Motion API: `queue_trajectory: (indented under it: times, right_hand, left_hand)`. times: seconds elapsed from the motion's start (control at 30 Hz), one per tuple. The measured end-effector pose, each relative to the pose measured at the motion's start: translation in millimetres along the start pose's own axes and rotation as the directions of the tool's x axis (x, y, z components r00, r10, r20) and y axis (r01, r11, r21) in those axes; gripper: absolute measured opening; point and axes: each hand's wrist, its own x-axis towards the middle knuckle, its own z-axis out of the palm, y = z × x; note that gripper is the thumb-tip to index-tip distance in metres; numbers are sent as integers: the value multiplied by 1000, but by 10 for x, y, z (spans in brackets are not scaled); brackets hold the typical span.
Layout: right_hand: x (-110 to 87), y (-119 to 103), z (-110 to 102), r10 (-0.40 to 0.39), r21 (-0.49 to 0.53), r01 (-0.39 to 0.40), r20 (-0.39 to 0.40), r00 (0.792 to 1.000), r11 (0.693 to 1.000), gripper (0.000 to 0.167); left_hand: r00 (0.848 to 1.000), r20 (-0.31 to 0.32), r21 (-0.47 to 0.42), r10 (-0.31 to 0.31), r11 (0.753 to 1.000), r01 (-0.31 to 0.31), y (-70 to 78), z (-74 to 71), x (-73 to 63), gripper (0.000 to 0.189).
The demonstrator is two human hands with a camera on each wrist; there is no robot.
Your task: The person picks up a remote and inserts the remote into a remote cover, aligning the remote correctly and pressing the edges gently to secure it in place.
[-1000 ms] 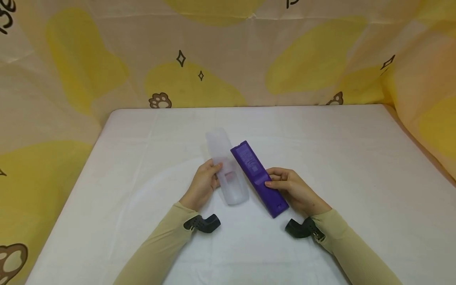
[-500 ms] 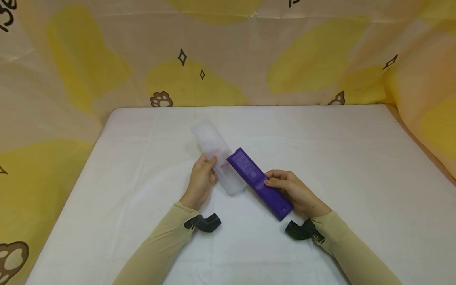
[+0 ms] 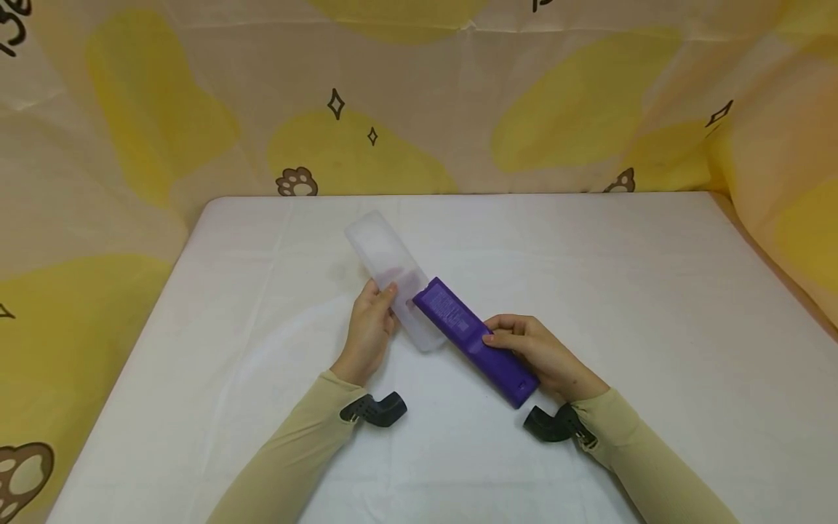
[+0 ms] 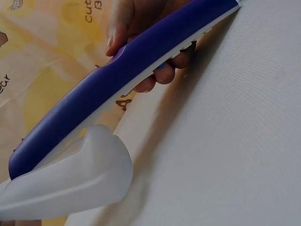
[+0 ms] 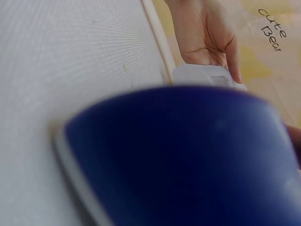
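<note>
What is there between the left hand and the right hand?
In the head view, the translucent cover and the purple remote lie between the left hand and the right hand.

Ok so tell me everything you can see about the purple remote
The purple remote is long and narrow, apparently smooth plastic, with a white underside bearing small bumps. Its purple back faces up, showing print too small to read; the far end is notched. It slants over the white table, held near its middle by the right hand. In the head view it overlaps the translucent case; whether they touch is unclear.
</note>
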Motion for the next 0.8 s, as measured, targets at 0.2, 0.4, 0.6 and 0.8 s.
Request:
queue_trajectory:
  times: [0.2,0.4,0.6,0.8]
  right_hand:
    - [-7,-3,-1,12,-29,-11,26,1000,1000,14]
    - [-13,-2,-1,16,-34,-15,37,999,999,16]
    - [-16,0,-4,9,-34,-8,48,999,999,13]
    - [-12,-8,-20,-3,-47,6,60,998,999,11]
  left_hand:
    - [1000,7,18,26,1000,-26,-6,-4,0,35]
    - [999,15,22,46,999,-46,-6,-3,-4,34]
    - [999,23,26,49,998,-49,-12,-9,0,34]
    - [999,13,12,45,999,-45,-5,2,-6,34]
